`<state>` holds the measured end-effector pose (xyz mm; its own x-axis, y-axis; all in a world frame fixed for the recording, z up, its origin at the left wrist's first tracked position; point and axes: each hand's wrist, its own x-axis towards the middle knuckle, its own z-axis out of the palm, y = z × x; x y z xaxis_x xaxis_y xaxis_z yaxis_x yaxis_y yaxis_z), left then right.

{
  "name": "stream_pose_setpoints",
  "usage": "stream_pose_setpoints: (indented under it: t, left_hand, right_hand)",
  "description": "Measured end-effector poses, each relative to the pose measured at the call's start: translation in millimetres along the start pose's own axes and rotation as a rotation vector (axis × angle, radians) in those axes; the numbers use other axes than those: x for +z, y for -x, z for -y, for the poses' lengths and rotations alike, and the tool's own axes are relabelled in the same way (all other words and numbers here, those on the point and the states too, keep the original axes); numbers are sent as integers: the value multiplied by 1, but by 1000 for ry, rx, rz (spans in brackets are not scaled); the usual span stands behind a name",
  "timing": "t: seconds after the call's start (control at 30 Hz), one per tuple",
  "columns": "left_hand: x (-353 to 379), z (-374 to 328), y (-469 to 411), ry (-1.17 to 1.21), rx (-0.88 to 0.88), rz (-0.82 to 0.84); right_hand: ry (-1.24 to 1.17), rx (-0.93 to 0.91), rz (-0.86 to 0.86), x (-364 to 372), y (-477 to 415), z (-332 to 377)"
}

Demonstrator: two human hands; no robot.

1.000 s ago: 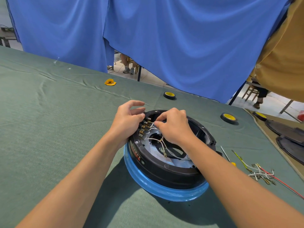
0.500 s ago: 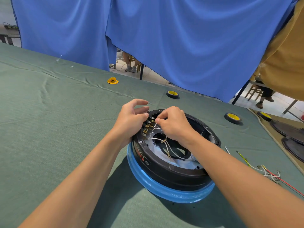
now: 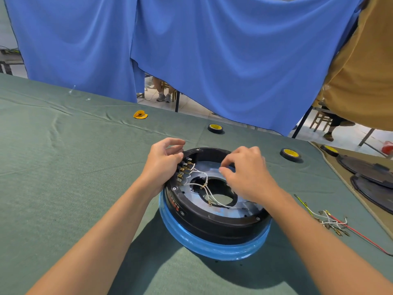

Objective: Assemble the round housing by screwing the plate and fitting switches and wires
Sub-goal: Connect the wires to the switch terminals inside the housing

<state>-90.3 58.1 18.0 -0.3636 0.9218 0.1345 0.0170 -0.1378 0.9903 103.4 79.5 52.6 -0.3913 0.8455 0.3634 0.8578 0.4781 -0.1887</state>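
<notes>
You are gripping the rim of the round housing (image 3: 212, 222) with your curled left hand (image 3: 163, 165) beside the switches (image 3: 184, 169), while your right hand (image 3: 246, 175) is hovering over the plate (image 3: 212, 170), fingertips nearly pinched just right of the white wires (image 3: 200, 182), though I cannot tell if it is holding one.

A black round housing (image 3: 214, 221) sits on a blue ring (image 3: 212, 249) on the green table (image 3: 63, 167). The left hand (image 3: 163, 165) grips its left rim beside a row of brass terminals (image 3: 184, 169). White wires (image 3: 204, 185) run from them across the grey plate (image 3: 214, 175). The right hand (image 3: 246, 175) hovers over the plate with its fingers curled; whether it pinches anything is unclear. Loose wires (image 3: 331, 220) lie on the table to the right.
</notes>
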Motion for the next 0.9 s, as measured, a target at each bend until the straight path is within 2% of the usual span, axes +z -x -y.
stream_pose_setpoints:
  t: [0.07, 0.13, 0.3, 0.4, 0.47, 0.57, 0.67, 0.73, 0.8, 0.9]
  left_hand:
    - [1, -1, 0, -99, 35, -47]
    - [2, -2, 0, -163, 49, -79]
    - [2, -9, 0, -264, 31, -37]
    - [7, -13, 3, -514, 133, 8]
    - [13, -18, 4, -795, 162, 32]
    - [34, -30, 14, -1162, 204, 72]
    - [75, -36, 33, -1193, 372, 264]
    - [105, -35, 47, -1159, 457, 418]
    - [129, -35, 56, -1123, 501, 469]
    - [153, -35, 61, -1052, 467, 494]
  right_hand:
    - [59, 53, -135, -2, 14, -13]
    - [16, 130, -199, -2, 22, -21]
    - [-187, 181, -209, -2, 21, -22]
    - [-295, 196, -228, -4, 22, -24]
    - [-445, 233, -280, -6, 24, -26]
    - [-757, 382, -374, -8, 25, -31]
    - [-1098, 476, -413, -11, 27, -37]
    - [-1233, 414, -404, -14, 34, -45]
    - [-1175, 347, -396, -17, 44, -60]
    - [-875, 358, -414, -19, 61, -92]
